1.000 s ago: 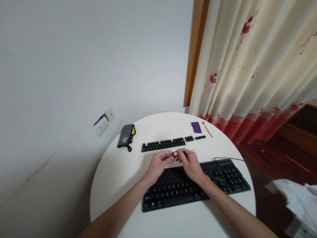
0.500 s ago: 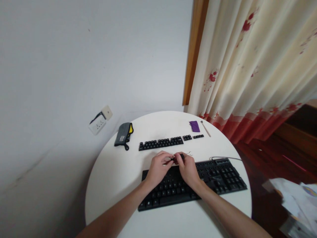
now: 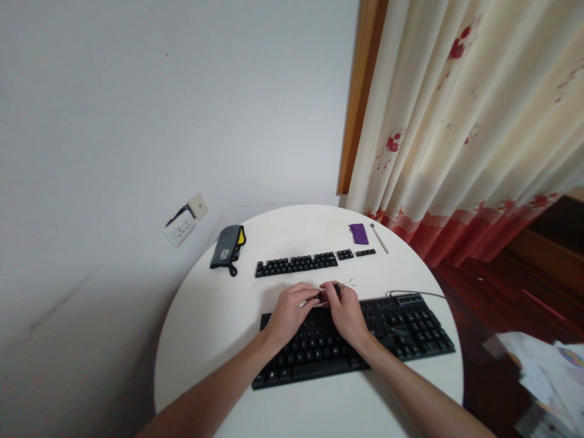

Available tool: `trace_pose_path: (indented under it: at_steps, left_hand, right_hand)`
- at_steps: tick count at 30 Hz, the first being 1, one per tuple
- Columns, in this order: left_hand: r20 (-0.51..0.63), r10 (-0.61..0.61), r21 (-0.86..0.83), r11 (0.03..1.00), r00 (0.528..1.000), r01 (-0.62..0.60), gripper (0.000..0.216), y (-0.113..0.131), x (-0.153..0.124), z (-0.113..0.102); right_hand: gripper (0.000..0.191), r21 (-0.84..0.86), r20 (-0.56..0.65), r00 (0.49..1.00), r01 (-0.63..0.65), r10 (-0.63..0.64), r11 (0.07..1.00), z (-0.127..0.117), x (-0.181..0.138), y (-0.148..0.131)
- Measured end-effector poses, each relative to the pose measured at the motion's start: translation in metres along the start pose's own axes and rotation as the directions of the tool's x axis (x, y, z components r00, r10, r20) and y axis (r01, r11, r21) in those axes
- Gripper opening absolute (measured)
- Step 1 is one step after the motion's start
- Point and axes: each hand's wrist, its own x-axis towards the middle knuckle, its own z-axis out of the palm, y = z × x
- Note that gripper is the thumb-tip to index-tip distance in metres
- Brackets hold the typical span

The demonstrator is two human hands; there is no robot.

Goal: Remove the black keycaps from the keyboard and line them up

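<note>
Over the upper edge of a black keyboard, my two hands are close together. My right hand is closed around a keycap puller; its black handle shows between the fingers and its thin wire ends stick out beyond them. My left hand pinches a small black keycap at its fingertips, partly hidden by the fingers. Bare arms cross the lower part of the keyboard, covering some of its keys. Behind the hands lies a row of loose black keycaps.
A grey cloth with a yellow patch lies at the left of the round white table. Further back are a purple cloth and a thin brush. The keyboard's cable runs off the right edge. A wall and curtain stand behind.
Both hands stay nearly in place over the keyboard. The left fingers have shifted slightly at the keycap, and the view has moved a little.
</note>
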Motion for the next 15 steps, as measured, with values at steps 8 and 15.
trace_pose_path:
  at_steps: [8, 15]
  left_hand:
    - [0.035, 0.026, 0.041, 0.999, 0.999, -0.028, 0.018, 0.003, -0.001, 0.002]
    - [-0.027, -0.001, 0.011, 1.0, 1.0, 0.001, 0.019, 0.01, -0.002, 0.002]
  right_hand:
    - [0.041, -0.001, -0.05, 0.999, 0.008, -0.008, 1.0, 0.0, 0.0, 0.005]
    - [0.039, -0.047, -0.023, 0.999, 0.033, -0.034, 0.998, -0.003, -0.001, -0.002]
